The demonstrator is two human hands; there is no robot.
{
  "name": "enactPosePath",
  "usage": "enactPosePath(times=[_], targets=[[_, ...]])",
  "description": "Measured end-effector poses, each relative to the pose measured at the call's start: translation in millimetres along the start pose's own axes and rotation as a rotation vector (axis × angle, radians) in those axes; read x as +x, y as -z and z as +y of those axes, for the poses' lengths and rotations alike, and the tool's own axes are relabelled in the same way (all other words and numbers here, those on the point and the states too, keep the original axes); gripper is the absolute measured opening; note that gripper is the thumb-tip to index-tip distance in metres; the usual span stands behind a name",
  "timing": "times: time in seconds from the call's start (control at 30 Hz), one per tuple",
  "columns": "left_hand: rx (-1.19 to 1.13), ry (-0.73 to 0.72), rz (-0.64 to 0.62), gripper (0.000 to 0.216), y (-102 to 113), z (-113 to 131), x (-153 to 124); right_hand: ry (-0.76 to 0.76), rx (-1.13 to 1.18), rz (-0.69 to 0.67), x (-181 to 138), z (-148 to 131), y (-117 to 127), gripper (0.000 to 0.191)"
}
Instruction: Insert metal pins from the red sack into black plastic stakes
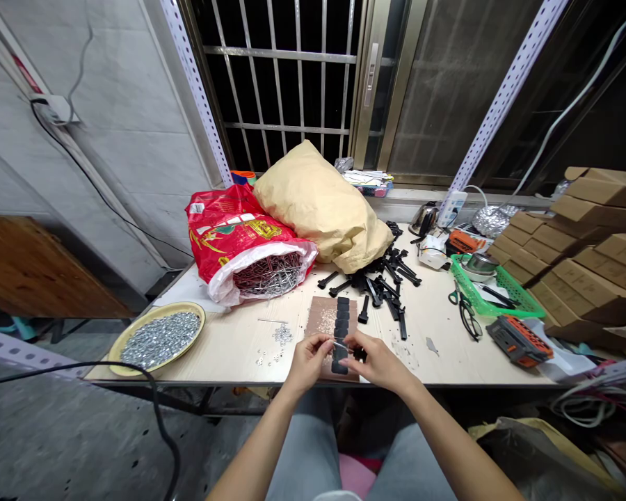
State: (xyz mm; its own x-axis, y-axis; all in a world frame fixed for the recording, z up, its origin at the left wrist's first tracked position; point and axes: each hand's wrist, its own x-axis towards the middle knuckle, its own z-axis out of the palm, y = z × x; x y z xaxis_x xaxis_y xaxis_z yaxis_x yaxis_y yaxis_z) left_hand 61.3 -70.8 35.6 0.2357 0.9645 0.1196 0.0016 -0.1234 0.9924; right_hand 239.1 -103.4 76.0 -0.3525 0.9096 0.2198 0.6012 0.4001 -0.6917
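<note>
Thin metal piece [339,344]: above the near part of the brown board [313,321], between the two hands; too small to make out further.
Left hand [309,353]: thumb and fingers pinched together on one end of the piece.
Right hand [371,356]: over the near right edge of the board, fingers curled at the piece's other end; whether they grip it, I cannot tell.
Black blocks [341,325]: a column down the right half of the board, neatly lined up, so that arranging looks done.
Pale bits [325,321]: strewn on the board, left of the column; apparently unused.
Progress: judging by the piece in hand and the loose stock, the work looks partway through, with plenty left.
Small metal parts [282,334]: loose on the bench [448,362], just left of the board, a lone pin [272,321] near them.
Black parts [391,287]: an untidy heap right of and beyond the board.
Red bag [229,223]: left of and beyond the board, its mouth showing many long metal pins [268,275].
Yellow basin [115,352]: well left of the board, full of small metal bits [161,337].
</note>
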Motion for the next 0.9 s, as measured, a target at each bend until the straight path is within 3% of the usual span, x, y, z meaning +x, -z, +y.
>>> enactPosePath(times=[0.27, 0.4, 0.6, 0.8, 0.9], targets=[[-0.019, 0.064, 0.004, 0.026, 1, -5, 2, 0.122, -0.137, -0.053, -13, 6, 12, 0.026], [0.067, 0.096, -0.059, 0.04, 1, -7, 5, 0.088, -0.243, -0.034, -2, 39, 10, 0.026], [0.182, 0.139, 0.101, 0.049, 9, -14, 5, -0.023, -0.394, 0.001, 32, 93, 9, 0.025], [0.216, 0.139, 0.2, 0.044, 28, -14, 2, 0.194, -0.015, -0.371, 25, 89, 7, 0.02], [0.206, 0.155, 0.206, 0.045, 30, -13, 2, 0.086, -0.018, -0.208, 22, 88, 7, 0.023]])
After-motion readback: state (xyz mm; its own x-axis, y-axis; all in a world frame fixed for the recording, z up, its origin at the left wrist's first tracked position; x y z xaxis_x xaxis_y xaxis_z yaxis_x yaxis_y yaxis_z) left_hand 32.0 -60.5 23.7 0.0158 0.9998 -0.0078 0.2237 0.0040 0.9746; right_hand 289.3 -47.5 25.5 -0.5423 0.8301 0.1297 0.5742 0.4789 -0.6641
